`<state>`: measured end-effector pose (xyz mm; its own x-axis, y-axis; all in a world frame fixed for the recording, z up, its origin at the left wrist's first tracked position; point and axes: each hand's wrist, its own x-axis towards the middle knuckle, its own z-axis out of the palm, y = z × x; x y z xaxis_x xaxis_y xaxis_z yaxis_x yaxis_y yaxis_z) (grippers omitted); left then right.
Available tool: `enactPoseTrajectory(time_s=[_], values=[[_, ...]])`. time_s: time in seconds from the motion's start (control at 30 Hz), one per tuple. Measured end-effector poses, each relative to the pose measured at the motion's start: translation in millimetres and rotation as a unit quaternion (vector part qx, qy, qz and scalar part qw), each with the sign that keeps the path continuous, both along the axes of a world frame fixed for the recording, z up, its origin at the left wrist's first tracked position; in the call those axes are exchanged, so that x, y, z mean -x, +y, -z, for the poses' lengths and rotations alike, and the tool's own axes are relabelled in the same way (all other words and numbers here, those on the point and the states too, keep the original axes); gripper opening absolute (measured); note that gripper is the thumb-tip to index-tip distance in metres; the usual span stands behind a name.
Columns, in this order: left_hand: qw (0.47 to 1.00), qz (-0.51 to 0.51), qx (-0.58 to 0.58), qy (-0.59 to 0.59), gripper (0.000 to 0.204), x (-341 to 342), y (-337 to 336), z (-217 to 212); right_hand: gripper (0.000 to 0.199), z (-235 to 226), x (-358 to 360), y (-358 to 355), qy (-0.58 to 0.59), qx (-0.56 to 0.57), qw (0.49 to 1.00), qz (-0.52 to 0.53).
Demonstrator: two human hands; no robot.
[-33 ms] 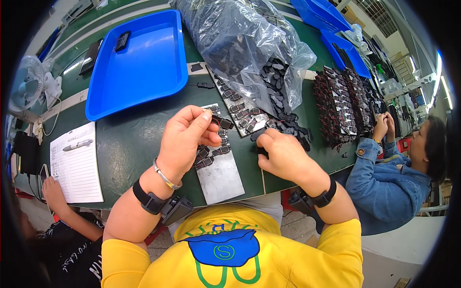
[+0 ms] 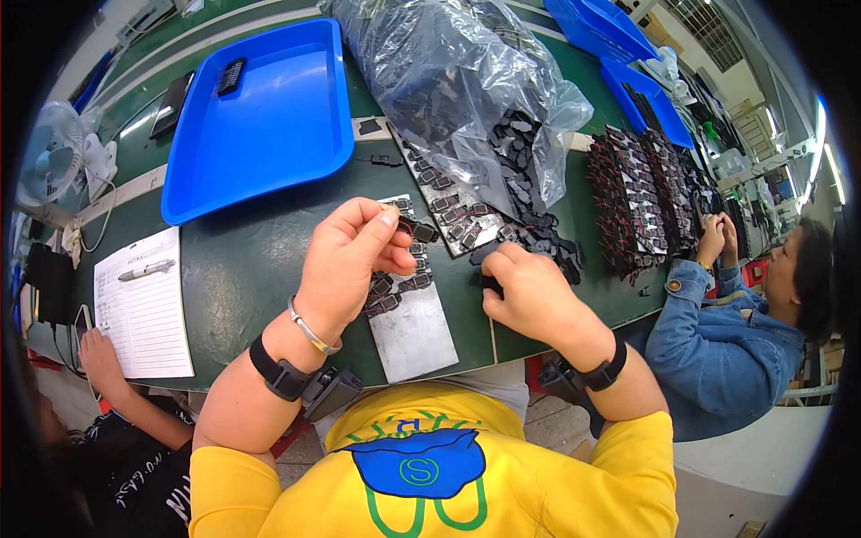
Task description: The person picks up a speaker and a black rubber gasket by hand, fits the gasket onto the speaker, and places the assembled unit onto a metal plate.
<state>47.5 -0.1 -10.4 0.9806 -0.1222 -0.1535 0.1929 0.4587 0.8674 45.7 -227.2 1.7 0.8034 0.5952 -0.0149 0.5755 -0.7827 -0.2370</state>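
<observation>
- While my left hand [image 2: 354, 249] pinches a small black part [image 2: 420, 231], it juts rightward, between my hands.
- My right hand [image 2: 531, 287]: curled beside loose black pieces [image 2: 543, 242]; cannot tell what it grasps.

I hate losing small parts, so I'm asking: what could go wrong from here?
The metal plate reaches about to the table's front edge, so a bump might tip its small black parts off.

The loose black pieces lie close beside the right hand, so a careless sweep could scatter them.
</observation>
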Motion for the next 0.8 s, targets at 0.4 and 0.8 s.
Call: enactPoseTrajectory(time_s=[0.4,0.8], values=[[0.999,0.021,-0.002,0.024,0.013,1,-2,4,0.026,7,9,6,-0.062,-0.313,0.946,0.063],[0.996,0.038,0.020,0.074,0.014,2,-2,5,0.029,-17,-6,55,-0.198,-0.321,0.925,-0.056]])
